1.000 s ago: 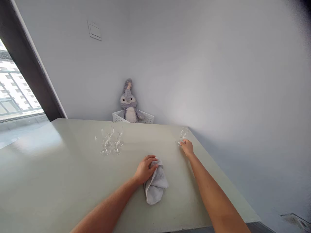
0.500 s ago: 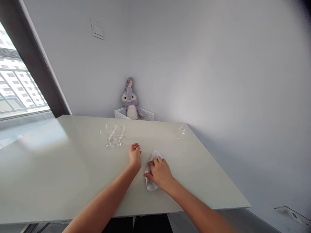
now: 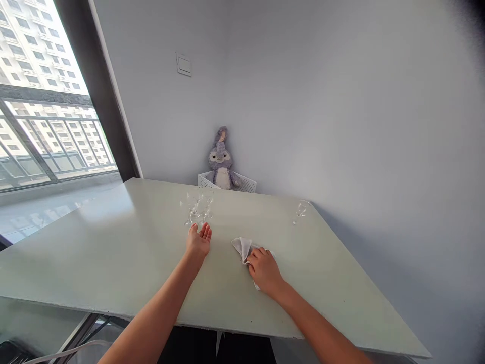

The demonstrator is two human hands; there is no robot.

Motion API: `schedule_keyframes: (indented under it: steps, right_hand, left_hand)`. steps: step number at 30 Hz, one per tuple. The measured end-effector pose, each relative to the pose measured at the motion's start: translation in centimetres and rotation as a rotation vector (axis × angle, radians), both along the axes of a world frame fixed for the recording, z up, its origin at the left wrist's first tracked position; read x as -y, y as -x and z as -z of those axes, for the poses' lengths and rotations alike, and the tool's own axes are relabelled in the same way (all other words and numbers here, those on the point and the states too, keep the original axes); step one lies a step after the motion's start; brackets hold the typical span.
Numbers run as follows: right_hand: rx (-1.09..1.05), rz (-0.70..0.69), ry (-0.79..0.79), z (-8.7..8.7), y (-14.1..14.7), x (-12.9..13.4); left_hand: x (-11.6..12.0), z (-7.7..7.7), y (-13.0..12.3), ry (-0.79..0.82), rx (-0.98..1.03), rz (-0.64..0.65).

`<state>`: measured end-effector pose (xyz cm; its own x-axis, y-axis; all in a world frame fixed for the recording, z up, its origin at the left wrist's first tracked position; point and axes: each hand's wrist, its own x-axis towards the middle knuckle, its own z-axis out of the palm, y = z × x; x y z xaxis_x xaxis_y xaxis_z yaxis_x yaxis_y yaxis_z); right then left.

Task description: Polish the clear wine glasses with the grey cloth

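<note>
My left hand (image 3: 198, 243) hovers palm up just in front of a group of clear stemmed glasses (image 3: 203, 204). Its fingers are apart and it holds nothing; fingertips overlap the nearest glass bases in view, and I cannot tell if they touch. My right hand (image 3: 265, 269) grips a crumpled white cloth (image 3: 241, 247) on the table, with a folded flap sticking out to its left. One more clear stemmed glass (image 3: 302, 208) stands apart, near the far right corner.
Everything stands on a pale glossy table (image 3: 125, 253). Behind its far edge, a grey plush rabbit (image 3: 221, 162) sits in a white perforated basket (image 3: 248, 185). Walls close in at the back and right; a window (image 3: 56, 136) is at left.
My left hand has turned palm up, its fingers opened, and it has moved closer to the glasses. The cloth has bunched under my right hand. The view has swung left.
</note>
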<state>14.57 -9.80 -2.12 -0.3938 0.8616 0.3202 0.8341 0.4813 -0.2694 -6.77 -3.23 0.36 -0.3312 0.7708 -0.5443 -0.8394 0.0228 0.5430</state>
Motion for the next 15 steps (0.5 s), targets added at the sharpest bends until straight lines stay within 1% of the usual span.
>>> schedule_keyframes:
  steps: [2, 5, 7, 9, 10, 12, 13, 15]
  right_hand:
    - [-0.288, 0.078, 0.109, -0.7, -0.7, -0.6]
    - [-0.910, 0.217, 0.378, -1.5, -2.0, -1.8]
    - [-1.339, 0.260, 0.558, -1.8, -3.1, -2.6]
    - [-1.696, 0.322, 0.683, -1.9, -4.1, -3.1]
    - [-1.829, 0.371, 0.718, -1.8, -4.5, -3.2]
    - [-2.011, 0.474, 0.730, -1.3, -4.7, -3.0]
    - [-2.058, 0.496, 0.731, -0.9, -4.6, -2.8]
    - [-2.066, 0.491, 0.743, 0.0, -4.2, -2.1]
  left_hand:
    - [-1.3, 0.1, 0.3, -0.031, 0.079, 0.038]
    - [-3.0, 0.3, 0.1, -0.090, 0.159, 0.074]
    - [-3.8, 0.3, -0.1, -0.134, 0.196, 0.086]
    - [-4.6, 0.3, -0.1, -0.180, 0.224, 0.093]
    - [-4.9, 0.3, -0.1, -0.201, 0.236, 0.095]
    - [-5.3, 0.3, 0.0, -0.228, 0.253, 0.093]
    - [-5.4, 0.4, 0.0, -0.234, 0.258, 0.091]
    - [-5.4, 0.5, -0.2, -0.238, 0.262, 0.089]
